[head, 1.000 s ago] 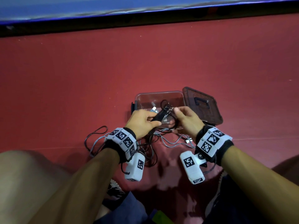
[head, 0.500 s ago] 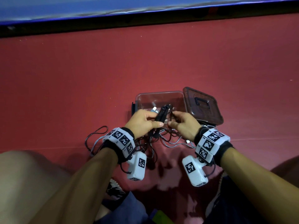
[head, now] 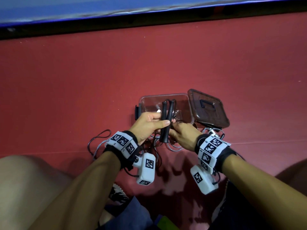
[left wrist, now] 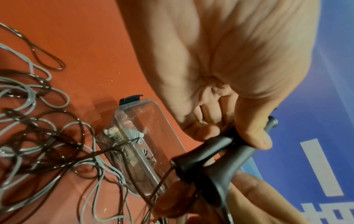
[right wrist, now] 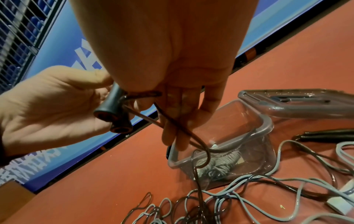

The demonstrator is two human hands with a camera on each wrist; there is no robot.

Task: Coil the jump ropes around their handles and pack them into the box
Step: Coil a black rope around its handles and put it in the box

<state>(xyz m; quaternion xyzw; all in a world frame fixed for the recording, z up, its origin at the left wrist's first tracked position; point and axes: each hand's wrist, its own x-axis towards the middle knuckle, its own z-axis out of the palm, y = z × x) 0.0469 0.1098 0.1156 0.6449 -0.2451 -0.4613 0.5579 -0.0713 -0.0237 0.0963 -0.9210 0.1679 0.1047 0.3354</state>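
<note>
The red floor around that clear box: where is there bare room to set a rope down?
Bare red floor runs from the clear box to the blue wall, also left of the box's black latch. It is crowded nearer the person: loose ropes tangle under both hands, and the lid lies right of the box.

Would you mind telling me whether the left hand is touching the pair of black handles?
Touching. The left wrist view shows the left hand gripping both black handles, thumb pressed on them.

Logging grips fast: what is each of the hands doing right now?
Left hand: grips the pair of black handles.
Right hand: fingers curled round the dark rope.
</note>
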